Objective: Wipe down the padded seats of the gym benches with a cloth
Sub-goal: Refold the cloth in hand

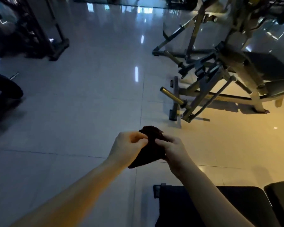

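A dark cloth hangs in the air in front of me, held by both hands above the tiled floor. My left hand pinches its left edge between thumb and fingers. My right hand grips its right side with curled fingers. A black padded bench seat lies directly below my right forearm at the bottom of the view. A second dark padded seat sits on a metal-framed machine at the right.
The machine's metal frame with a protruding brass-coloured peg stands on the glossy tile floor ahead right. Dark rack equipment fills the far left. Another dark object lies at the left edge.
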`<state>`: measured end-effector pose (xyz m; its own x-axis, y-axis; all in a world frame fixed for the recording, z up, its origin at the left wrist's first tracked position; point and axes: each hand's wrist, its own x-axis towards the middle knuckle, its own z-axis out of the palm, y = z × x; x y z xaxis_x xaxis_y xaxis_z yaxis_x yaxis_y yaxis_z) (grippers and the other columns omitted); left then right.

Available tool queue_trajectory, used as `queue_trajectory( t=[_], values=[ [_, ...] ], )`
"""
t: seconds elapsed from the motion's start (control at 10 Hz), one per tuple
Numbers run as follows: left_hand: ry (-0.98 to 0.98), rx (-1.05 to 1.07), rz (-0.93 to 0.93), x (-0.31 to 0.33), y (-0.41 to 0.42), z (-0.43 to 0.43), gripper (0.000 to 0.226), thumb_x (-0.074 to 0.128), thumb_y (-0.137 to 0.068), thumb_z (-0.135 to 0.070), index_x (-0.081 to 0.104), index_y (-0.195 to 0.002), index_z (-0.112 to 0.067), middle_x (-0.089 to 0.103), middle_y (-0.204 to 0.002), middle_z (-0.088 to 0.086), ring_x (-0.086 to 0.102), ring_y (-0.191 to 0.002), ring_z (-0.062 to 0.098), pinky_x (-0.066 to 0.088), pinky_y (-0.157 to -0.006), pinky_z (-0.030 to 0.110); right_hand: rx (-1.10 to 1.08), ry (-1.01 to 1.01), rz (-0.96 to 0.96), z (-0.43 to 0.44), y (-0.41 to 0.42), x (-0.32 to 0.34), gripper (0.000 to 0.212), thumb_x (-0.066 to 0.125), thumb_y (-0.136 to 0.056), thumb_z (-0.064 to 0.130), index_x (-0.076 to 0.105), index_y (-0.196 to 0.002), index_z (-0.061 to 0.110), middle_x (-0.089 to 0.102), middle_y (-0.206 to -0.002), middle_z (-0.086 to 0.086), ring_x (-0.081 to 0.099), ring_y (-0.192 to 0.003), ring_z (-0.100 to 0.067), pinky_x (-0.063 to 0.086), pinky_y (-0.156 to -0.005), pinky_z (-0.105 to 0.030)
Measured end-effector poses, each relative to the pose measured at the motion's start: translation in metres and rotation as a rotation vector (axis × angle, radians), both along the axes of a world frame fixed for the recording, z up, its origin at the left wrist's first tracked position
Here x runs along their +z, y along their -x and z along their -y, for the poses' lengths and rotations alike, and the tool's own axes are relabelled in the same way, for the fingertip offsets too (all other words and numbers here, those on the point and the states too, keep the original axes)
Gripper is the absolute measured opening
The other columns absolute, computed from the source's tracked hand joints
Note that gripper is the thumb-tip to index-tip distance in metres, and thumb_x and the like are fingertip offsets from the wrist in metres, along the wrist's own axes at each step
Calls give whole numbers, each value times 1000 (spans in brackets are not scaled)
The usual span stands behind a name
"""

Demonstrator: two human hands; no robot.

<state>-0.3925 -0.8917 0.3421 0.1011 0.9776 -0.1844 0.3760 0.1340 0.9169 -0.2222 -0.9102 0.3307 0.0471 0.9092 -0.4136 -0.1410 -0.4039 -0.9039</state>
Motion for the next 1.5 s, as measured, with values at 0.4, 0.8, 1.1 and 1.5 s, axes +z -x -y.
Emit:
queue_trajectory(
  t=[0.4,0.8,1.1,1.5],
  values=[
    [-170,-305,-306,48,-13,-175,11,71,-84,-23,63,-82,-29,67,-90,-12,63,-88,10,51,-79,33,-14,77,-18,-145,-30,54,25,65,-92,18,68,-115,7,67,-119,-23,65,-110,-37,55,-89,-46],
    [-88,-472,-236,32,-94,-472,29,64,-97,-13,66,-93,-42,73,-83,-12,69,-83,5,53,-81,27,-724,309,-234,-398,-140,1,22,64,-94,7,64,-116,4,72,-107,-14,70,-96,-31,59,-83,-48],
    [232,-478,-78,-43,-182,-697,14,58,-100,-2,68,-92,-9,71,-84,5,65,-84,20,54,-85,33,-751,292,-303,-524,-175,-59,23,75,-86,28,71,-104,13,72,-112,-9,68,-105,-26,56,-90,-43],
    [586,-583,-9,-200,-243,-902,13,49,-104,-3,60,-103,-11,66,-109,12,68,-96,27,57,-70,32,-1051,421,-129,-677,-172,-169,24,59,-91,-7,73,-108,4,74,-104,-14,70,-97,-30,58,-82,-49]
  ],
)
